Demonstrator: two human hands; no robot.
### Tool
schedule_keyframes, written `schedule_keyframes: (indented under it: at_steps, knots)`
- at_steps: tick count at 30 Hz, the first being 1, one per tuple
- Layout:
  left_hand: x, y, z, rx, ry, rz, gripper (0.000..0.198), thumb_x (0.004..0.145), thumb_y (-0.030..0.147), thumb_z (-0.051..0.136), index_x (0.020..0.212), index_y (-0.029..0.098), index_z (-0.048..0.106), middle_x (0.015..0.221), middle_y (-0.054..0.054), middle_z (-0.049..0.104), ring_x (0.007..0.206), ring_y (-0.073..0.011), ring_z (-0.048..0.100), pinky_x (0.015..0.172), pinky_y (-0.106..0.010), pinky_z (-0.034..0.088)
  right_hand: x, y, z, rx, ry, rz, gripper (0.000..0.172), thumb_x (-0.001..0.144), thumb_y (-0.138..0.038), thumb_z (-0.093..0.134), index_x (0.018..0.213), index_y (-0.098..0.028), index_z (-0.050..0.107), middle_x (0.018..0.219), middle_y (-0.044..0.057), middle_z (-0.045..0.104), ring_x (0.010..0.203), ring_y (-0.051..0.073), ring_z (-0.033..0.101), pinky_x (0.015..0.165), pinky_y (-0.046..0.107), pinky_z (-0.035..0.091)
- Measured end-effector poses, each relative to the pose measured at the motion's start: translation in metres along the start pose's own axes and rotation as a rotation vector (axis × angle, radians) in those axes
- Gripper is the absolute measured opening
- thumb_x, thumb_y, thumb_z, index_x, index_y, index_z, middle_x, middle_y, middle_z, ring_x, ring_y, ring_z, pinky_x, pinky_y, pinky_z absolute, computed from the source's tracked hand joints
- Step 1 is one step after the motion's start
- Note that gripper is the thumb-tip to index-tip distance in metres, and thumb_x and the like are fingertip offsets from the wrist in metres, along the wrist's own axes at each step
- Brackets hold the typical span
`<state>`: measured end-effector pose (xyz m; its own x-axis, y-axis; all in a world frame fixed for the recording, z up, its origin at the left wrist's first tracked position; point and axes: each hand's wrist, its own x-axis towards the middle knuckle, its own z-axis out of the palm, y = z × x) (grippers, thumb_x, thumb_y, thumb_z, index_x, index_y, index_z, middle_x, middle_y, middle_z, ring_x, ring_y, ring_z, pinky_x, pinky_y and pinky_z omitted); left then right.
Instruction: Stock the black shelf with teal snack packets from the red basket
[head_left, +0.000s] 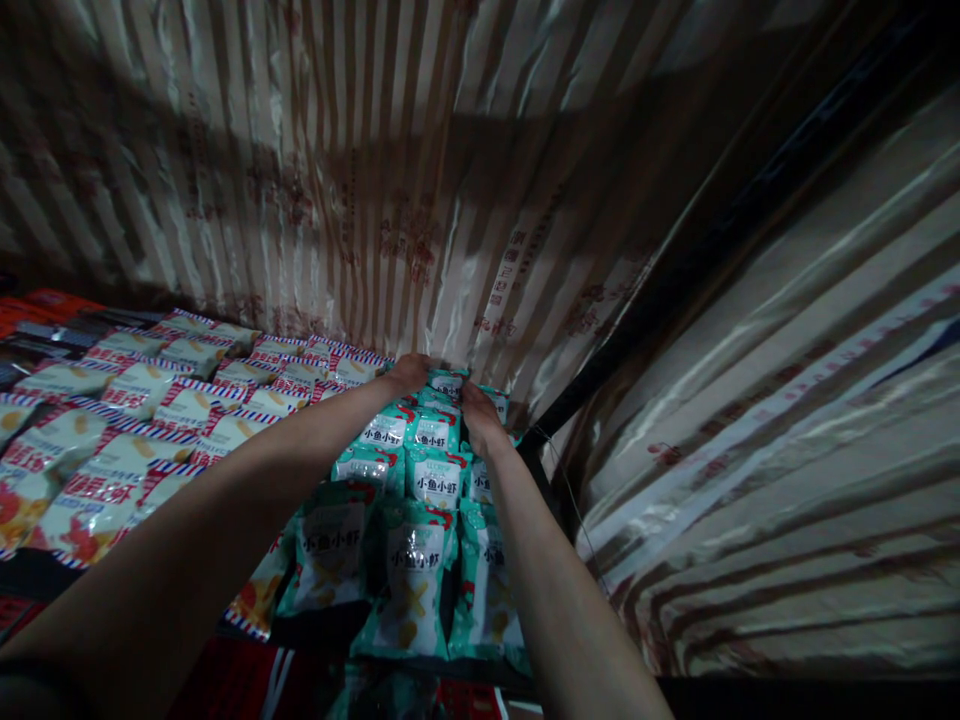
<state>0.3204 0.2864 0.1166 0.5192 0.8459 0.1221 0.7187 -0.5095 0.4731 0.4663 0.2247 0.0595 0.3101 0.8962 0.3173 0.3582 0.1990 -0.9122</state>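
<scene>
Both my arms reach to the far end of a row of teal snack bags (437, 482). My left hand (411, 371) is at the left edge of a small teal snack bag (448, 385) at the back. My right hand (481, 415) grips the same bag from its right side. The bag sits between the two hands, its printed front showing; my fingertips are partly hidden in the dim light. Larger teal bags (415, 570) stand in front, nearer to me. Another teal bag shows just right of my right hand.
White snack bags with red print (101, 490) fill rows on the left. Dark and orange packs (52, 305) lie at the far left. A striped, wrinkled curtain (360, 180) hangs behind. A dark slanted pole (600, 365) and thin string stand on the right. Red packaging (232, 680) lies below.
</scene>
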Motion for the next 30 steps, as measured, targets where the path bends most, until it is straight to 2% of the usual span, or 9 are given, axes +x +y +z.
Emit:
schedule_keyframes:
  at_steps: [3,6,11,17,25,30]
  knots:
    - [0.0,0.0,0.0,-0.005,0.006,-0.03,0.039,0.078,0.004,0.04,0.107,0.012,0.066,0.114,-0.009,0.066,0.108,-0.0156,0.059,0.094,-0.021,0.043,-0.002,-0.007,0.001,0.029,-0.01,0.117,0.027,0.073,-0.019,0.051,0.095,-0.022,0.066,0.092,0.001,0.073,0.095,0.017,0.065,0.089,0.032,0.049]
    - [0.0,-0.001,-0.001,-0.019,0.008,-0.029,0.039,0.078,0.003,0.04,0.105,0.012,0.067,0.113,-0.008,0.067,0.107,-0.015,0.06,0.093,-0.02,0.042,-0.003,-0.011,0.001,0.057,-0.002,0.151,0.022,0.072,-0.018,0.053,0.09,-0.021,0.066,0.089,0.002,0.073,0.094,0.017,0.066,0.089,0.03,0.049]
    - [-0.002,0.0,-0.001,-0.04,0.017,-0.022,0.04,0.077,0.002,0.039,0.102,0.013,0.068,0.105,-0.008,0.07,0.1,-0.0148,0.062,0.09,-0.021,0.044,-0.003,-0.009,0.004,0.037,0.026,0.123,0.019,0.072,-0.017,0.053,0.087,-0.02,0.065,0.084,0.003,0.072,0.091,0.019,0.066,0.085,0.031,0.05]
    - [-0.003,-0.001,-0.002,-0.042,0.015,-0.026,0.037,0.077,0.003,0.041,0.099,0.012,0.069,0.099,-0.008,0.071,0.095,-0.015,0.064,0.082,-0.019,0.046,-0.003,-0.008,0.005,-0.037,0.065,0.118,0.02,0.07,-0.016,0.054,0.087,-0.018,0.064,0.088,0.007,0.072,0.094,0.021,0.065,0.087,0.033,0.049]
    - [0.0,-0.007,-0.003,-0.01,0.031,-0.053,0.04,0.078,0.004,0.041,0.107,0.013,0.067,0.109,-0.007,0.069,0.105,-0.0152,0.061,0.089,-0.019,0.043,-0.001,-0.009,0.01,-0.048,0.026,0.117,0.026,0.068,-0.017,0.057,0.093,-0.017,0.063,0.093,0.007,0.071,0.099,0.022,0.063,0.092,0.035,0.047]
    - [-0.001,-0.007,-0.002,0.017,0.045,-0.051,0.041,0.08,0.006,0.04,0.108,0.017,0.067,0.111,-0.004,0.069,0.108,-0.0135,0.06,0.09,-0.017,0.042,0.0,-0.006,0.01,-0.043,-0.061,0.081,0.031,0.067,-0.018,0.058,0.098,-0.017,0.062,0.097,0.007,0.071,0.1,0.022,0.063,0.092,0.036,0.047]
